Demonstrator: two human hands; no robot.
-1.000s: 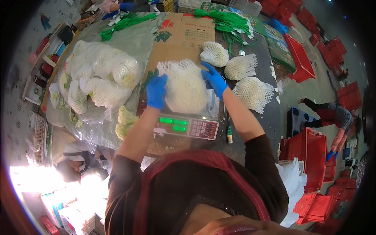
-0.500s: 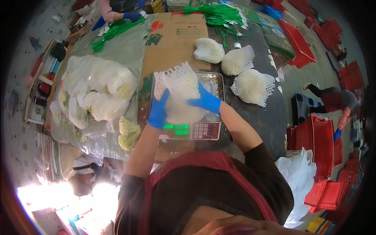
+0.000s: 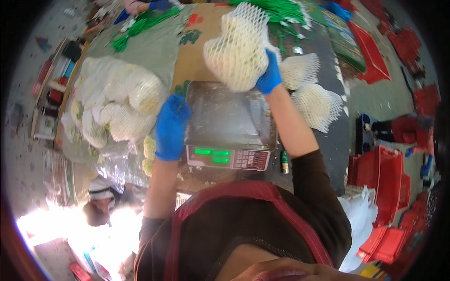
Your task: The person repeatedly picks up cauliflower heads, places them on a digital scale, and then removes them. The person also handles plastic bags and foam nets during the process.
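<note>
My right hand (image 3: 271, 75), in a blue glove, grips a cauliflower in a white foam net (image 3: 238, 49), lifted above the far side of the scale. My left hand (image 3: 171, 127), gloved in blue too, hovers at the left edge of the scale's metal pan (image 3: 227, 114) with its fingers curled in and nothing visible in them. Green displays glow on the scale's front panel (image 3: 212, 156). Two more netted cauliflowers (image 3: 316, 107) lie to the right, partly behind my right forearm. Near my left wrist sits a bare cauliflower (image 3: 149, 154), half hidden.
A clear bag of netted cauliflowers (image 3: 119, 100) covers the table's left. Bundles of green mesh bags (image 3: 276, 11) lie at the far edge. A small dark cylinder (image 3: 284, 161) stands right of the scale. Red crates (image 3: 377, 182) are stacked at right; other people are nearby.
The netted cauliflower has risen off the scale, away from me and to the right, in my right hand. My left hand has let go of it and drawn back left.
</note>
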